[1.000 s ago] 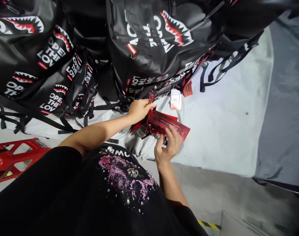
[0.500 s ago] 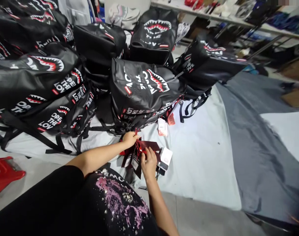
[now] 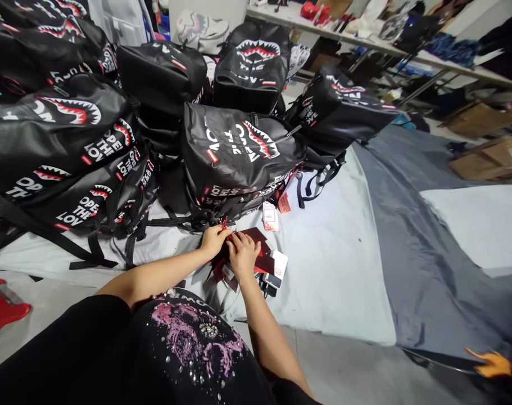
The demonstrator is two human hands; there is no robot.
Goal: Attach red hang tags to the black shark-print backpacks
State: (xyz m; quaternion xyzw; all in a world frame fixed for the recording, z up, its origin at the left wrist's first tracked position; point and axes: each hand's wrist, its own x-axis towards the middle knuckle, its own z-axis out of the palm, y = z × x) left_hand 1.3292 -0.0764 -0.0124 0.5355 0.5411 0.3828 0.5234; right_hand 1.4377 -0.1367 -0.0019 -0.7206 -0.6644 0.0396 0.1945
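The left hand [image 3: 214, 241] pinched the red strings [image 3: 224, 225] of hang tags [image 3: 265, 262]; the right hand [image 3: 243, 256] had drawn alongside — apparently shifting work stringward — its grip unclear.

We observe our left forearm [image 3: 158, 275] slanting in from the lower left, elbow bent, the left hand [image 3: 213, 242] pinched between thumb and fingers. Our right forearm [image 3: 266, 332] rises steeply from below; the right hand [image 3: 242, 257] shows its back, fingers curved, fingertips close beside the left's.
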